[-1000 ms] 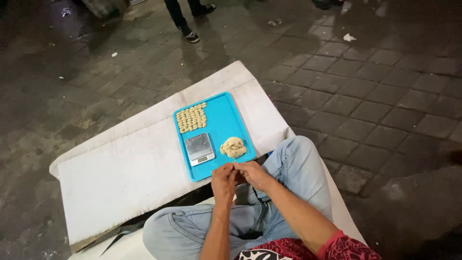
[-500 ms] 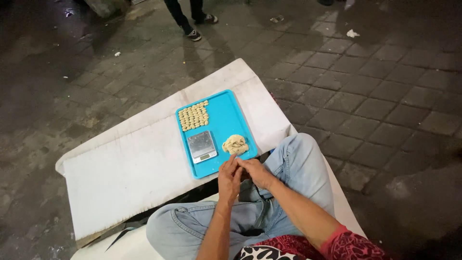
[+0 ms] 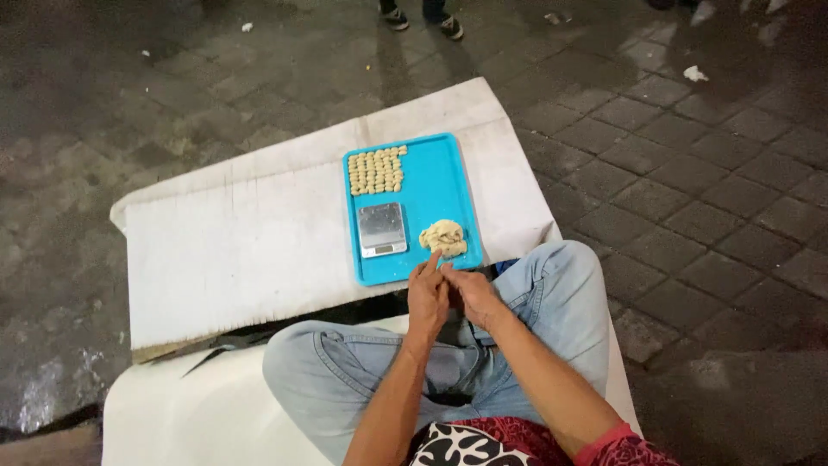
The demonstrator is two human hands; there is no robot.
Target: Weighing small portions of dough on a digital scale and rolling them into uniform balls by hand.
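Head view, looking down over the knees: I logged a blue tray (image 3: 448, 173) as my landmark, lying on a white table (image 3: 241, 250) set on dark paving.

On the tray, at its far left corner, sat rows of small pale dough pieces (image 3: 376, 171). Nearer me, on its left half, stood a small silver scale (image 3: 382, 229), nothing on its pan. To the right of the scale, by the tray's near right corner, lay a dough lump (image 3: 443, 236), ragged and pale.

Both hands worked just off the tray's near edge, above the lap in light jeans. Left hand (image 3: 428, 298): fingers curled, forefinger stretched out so that its tip met the near side of the dough lump. Right hand (image 3: 470, 293): fingers drawn together beside the left, touching it; I could not tell whether a bit of dough was pinched inside, so the grip on either side went down as undetermined.

Risks noted, as judgement only. The lump sat close to the tray's near rim; a pull toward the lap could drag it over the edge. Sticky dough could cling to fingers and tear unevenly. A careless wrist could knock the scale or disturb the finished rows.
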